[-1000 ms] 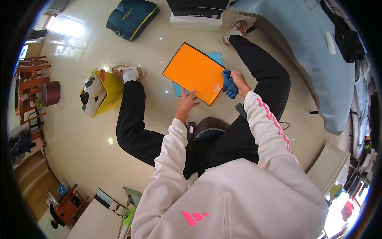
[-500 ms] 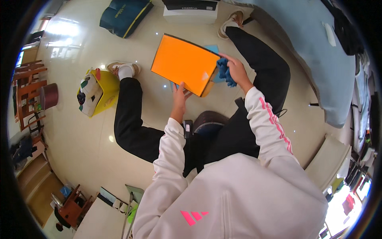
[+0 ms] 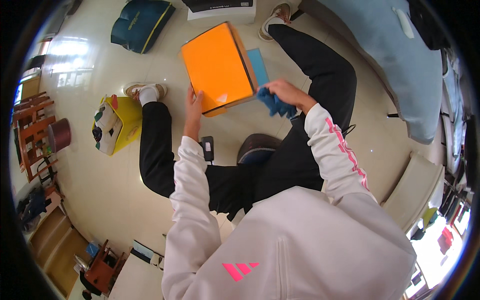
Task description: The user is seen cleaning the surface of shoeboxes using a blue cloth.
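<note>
I hold an orange box [image 3: 217, 67] with dark edges tilted above the floor, its broad orange face toward me. My left hand [image 3: 194, 109] is closed on the box's lower left corner, thumb on the orange face. A crumpled blue cloth [image 3: 275, 103] is bunched in my right hand [image 3: 287, 93], beside the box's lower right corner. Fingertips of that hand are at the corner; whether they press on it I cannot tell. A flat light-blue panel [image 3: 258, 67] shows behind the box's right side, partly hidden.
A yellow bin [image 3: 131, 122] holding pale stuff stands beside my left foot. Farther off are a dark green bag [image 3: 137, 25] and a white box [image 3: 222, 17] with a black top. A sofa under a light-blue cover [image 3: 385, 50] runs along the right. A dark rounded seat [image 3: 256, 146] lies between my legs.
The box has turned in my hands, so its right side now shows, and it sits farther left. My right hand with the cloth has shifted to the box's lower right corner.
</note>
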### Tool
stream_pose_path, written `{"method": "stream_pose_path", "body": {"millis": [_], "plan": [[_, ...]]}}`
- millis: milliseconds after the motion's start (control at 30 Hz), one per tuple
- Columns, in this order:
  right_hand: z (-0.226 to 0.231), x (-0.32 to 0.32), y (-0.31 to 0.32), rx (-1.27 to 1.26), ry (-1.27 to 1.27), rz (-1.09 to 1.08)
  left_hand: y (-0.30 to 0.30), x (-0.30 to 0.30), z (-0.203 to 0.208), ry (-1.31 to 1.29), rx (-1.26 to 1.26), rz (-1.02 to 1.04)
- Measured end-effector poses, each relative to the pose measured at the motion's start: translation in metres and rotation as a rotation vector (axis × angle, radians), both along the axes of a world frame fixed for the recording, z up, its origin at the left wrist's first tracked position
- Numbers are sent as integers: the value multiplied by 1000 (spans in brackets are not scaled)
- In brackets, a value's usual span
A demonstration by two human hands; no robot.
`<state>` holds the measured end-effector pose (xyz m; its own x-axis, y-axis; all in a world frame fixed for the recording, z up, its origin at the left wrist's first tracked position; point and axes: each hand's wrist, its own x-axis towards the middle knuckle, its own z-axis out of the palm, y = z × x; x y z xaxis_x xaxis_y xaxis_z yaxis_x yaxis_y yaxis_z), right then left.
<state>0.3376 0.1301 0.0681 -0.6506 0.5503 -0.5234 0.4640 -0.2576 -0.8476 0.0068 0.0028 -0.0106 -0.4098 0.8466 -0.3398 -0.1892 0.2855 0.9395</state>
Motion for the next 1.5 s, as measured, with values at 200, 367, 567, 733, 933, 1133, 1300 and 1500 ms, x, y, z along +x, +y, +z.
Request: {"method": "stream_pose_path", "body": {"millis": [200, 367, 567, 733, 933, 1133, 1300, 1500], "plan": [[-45, 15, -1, 214, -204, 378, 22, 0, 18, 721, 3, -52], [-45, -13, 34, 556, -322, -473, -50, 1, -20, 309, -317, 340], [-61, 14, 75, 409, -422, -430, -60, 118, -16, 32, -212, 48], [-61, 25, 51, 360, -720, -81, -50, 109, -2, 88, -102, 121], [-82, 18, 42, 287, -507, 75, -56, 45, -39, 304, -1, 79], [-86, 27, 46, 561, -512, 30, -55, 40, -40, 322, -21, 71], [-38, 18, 38, 614, -306, -260, -86, -3, -25, 496, -107, 123], [70, 41, 82, 611, -139, -296, -56, -45, 58, 556, 12, 12]]}}
